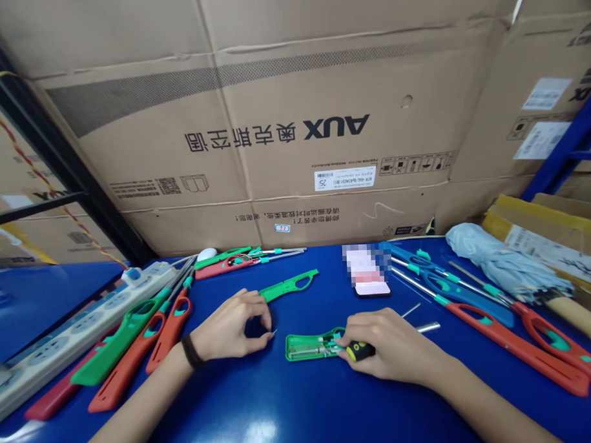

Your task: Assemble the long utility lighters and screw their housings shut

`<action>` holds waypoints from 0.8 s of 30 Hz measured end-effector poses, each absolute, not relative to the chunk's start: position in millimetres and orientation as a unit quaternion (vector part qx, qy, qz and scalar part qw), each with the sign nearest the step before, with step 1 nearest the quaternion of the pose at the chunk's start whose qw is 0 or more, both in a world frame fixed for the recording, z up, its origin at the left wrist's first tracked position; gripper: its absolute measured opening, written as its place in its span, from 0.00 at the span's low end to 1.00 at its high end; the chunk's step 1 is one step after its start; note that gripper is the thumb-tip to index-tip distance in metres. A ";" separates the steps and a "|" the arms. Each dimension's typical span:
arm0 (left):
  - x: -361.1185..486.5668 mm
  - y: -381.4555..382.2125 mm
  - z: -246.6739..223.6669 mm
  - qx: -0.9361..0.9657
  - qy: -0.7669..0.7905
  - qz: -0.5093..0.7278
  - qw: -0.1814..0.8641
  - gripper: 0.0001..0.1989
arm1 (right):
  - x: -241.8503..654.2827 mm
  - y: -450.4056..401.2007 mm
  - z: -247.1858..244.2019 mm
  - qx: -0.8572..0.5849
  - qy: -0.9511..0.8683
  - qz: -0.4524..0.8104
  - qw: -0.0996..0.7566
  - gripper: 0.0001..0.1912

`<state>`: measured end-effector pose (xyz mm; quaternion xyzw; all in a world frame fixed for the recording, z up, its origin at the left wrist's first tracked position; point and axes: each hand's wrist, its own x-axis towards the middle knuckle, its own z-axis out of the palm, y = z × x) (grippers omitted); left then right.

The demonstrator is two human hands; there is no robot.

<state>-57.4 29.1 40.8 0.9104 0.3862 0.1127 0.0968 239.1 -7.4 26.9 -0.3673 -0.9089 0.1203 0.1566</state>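
My right hand (390, 347) is closed round a short black-and-yellow handle (361, 351), which looks like a screwdriver's. Its fingertips press at the right end of an opened green lighter half (300, 348), lying hollow side up with a clear tank and small teal parts inside. A metal tube (429, 327) sticks out beyond that hand. Left of this half, my left hand (236, 324) hovers above the table with thumb and fingers curled to a pinch. A tiny pale tip shows there, too small to name. Behind its fingers lies the other green shell half (290, 285).
Long-necked lighters lie at the left, including a green one (118, 341), and at the right, including a red one (517, 346). A power strip (99, 312) borders the left. At the back are a phone (373, 288), a folded umbrella (500, 259) and a large cardboard box (271, 74).
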 end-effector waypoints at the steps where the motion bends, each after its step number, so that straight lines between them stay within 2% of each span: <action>1: -57.5 29.4 40.2 0.911 0.385 0.115 0.096 0.02 | 239.0 -7.7 27.2 -0.367 -0.909 0.121 0.156 0.07; 12: -57.4 31.3 36.2 0.906 0.392 0.111 0.118 0.02 | 239.7 -6.6 29.7 -0.363 -0.911 0.136 0.139 0.06; 19: -58.9 31.0 36.6 0.905 0.392 0.107 0.127 0.03 | 241.2 -4.6 26.8 -0.360 -0.907 0.150 0.158 0.06; 24: -63.1 40.7 29.0 0.892 0.402 0.189 0.084 0.08 | 243.0 -3.9 26.9 -0.370 -0.901 0.154 0.169 0.09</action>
